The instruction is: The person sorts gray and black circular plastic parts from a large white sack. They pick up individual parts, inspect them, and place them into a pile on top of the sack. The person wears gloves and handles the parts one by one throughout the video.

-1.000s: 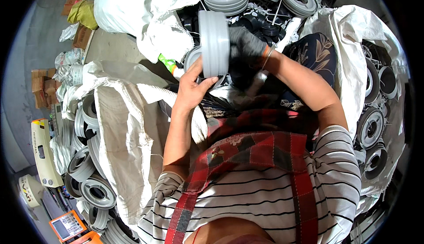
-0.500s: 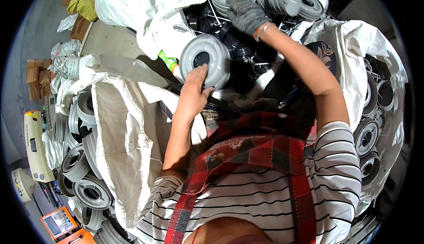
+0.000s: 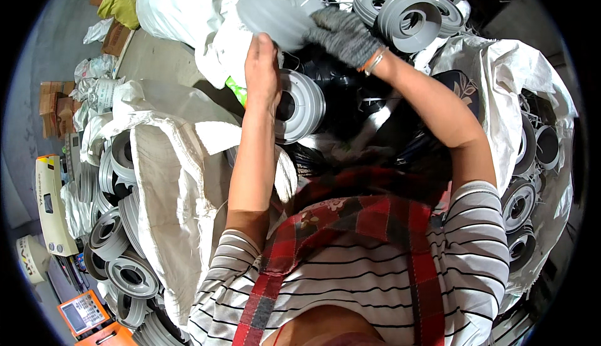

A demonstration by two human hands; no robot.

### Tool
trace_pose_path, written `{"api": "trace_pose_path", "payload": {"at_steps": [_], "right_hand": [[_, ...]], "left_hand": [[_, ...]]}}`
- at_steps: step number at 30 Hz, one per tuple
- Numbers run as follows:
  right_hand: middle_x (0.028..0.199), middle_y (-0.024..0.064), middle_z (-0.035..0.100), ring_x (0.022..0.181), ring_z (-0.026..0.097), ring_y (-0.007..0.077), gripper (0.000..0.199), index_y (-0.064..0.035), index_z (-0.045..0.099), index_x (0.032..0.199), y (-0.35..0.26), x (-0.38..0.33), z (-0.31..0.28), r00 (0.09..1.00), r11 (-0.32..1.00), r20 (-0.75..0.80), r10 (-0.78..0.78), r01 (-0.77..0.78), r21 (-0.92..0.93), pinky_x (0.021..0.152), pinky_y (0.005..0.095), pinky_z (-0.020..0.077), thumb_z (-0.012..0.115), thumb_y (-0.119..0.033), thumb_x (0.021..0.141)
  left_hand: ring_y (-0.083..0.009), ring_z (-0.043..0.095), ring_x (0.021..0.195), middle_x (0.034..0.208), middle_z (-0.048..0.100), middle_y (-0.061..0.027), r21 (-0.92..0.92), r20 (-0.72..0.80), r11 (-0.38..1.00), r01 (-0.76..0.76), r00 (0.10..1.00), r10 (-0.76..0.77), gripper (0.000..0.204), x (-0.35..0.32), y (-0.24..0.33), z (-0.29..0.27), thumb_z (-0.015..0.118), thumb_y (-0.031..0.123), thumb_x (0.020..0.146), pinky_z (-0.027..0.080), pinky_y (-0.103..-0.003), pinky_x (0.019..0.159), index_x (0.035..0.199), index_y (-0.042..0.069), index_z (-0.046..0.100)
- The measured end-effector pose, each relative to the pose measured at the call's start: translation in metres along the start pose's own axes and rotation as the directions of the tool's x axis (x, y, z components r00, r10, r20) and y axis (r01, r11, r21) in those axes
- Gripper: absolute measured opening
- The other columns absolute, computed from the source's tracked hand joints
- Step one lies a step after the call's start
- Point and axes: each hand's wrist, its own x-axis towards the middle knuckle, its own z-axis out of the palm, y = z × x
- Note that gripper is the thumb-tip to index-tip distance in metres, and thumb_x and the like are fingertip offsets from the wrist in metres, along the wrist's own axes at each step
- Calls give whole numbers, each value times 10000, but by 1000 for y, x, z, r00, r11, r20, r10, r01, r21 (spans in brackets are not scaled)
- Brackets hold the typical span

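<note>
A grey cylindrical plastic part (image 3: 275, 11), flanged and blurred by motion, is held up between my two hands. My right hand (image 3: 345, 38), in a dark grey knitted glove, grips its right side. At its lower edge, the bare fingers of my left hand (image 3: 261, 67) are closed against it, partly hidden. A second grey flanged ring (image 3: 302, 107) with a round centre hole rests just right of my left wrist, tilted, above the black parts. Beyond the glove, several grey rings (image 3: 410, 19) lie piled at the far right.
An open white woven sack (image 3: 172, 202) stands at my left, beside stacked grey rings (image 3: 131, 274). Another sack (image 3: 501, 83) with rings is on my right. A full white sack (image 3: 181, 8) sits at the far left. An orange-framed scale display (image 3: 83, 313) is at lower left.
My right hand has brought a grey part from the far pile leftward. My left hand has let go of its ring, which now rests lower, and has moved up to the new part.
</note>
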Motion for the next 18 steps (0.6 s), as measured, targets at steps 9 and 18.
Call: {"api": "trace_pose_path", "payload": {"at_steps": [9,18], "right_hand": [[872,178,623,835,589,347,311,8,615,954,-33,10,-21,961,944,117,249,-268,192,743,416,469,596,-275,828],[855,162,619,808,590,337,242,-37,635,940,-42,18,-41,906,899,140,400,-417,135,703,413,476,588,-251,839]], "left_hand": [[-288,455,1197,1319,434,-186,-164,57,985,63,997,-54,655,16,13,31,365,466,958,363,-407,1012,1316,-81,328],[-297,491,1153,1299,458,-177,-40,2,999,26,1000,-26,668,32,10,37,368,507,945,397,-416,980,1337,-32,330]]}}
